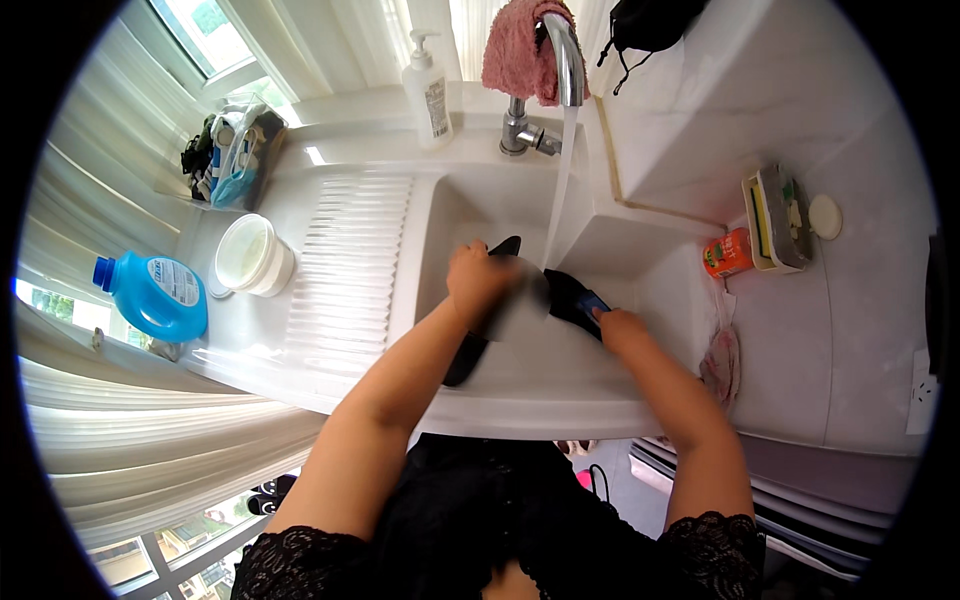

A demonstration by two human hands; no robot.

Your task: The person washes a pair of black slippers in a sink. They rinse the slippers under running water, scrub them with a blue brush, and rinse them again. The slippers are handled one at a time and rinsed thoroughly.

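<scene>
Over the white sink basin [620, 370], my left hand [482, 283] is closed round a long black item. The black item [465, 360] has one rounded end showing below the wrist and another tip beyond the fingers; motion blur hides its kind. My right hand [622, 330] grips a second black item [568, 297], shaped like the end of a shoe, with a blue patch near my fingers. A blurred greyish shape lies between the two hands. Water [562, 185] runs from the chrome tap [570, 70] into the basin, falling close to both items.
Left of the basin is a ribbed washboard [350, 250], then a white tub [250, 258] and a blue detergent bottle [160, 298]. Behind stand a pump bottle [428, 95] and a bin of odds and ends [235, 155]. An orange can [727, 253] and a sponge holder [778, 222] are at right.
</scene>
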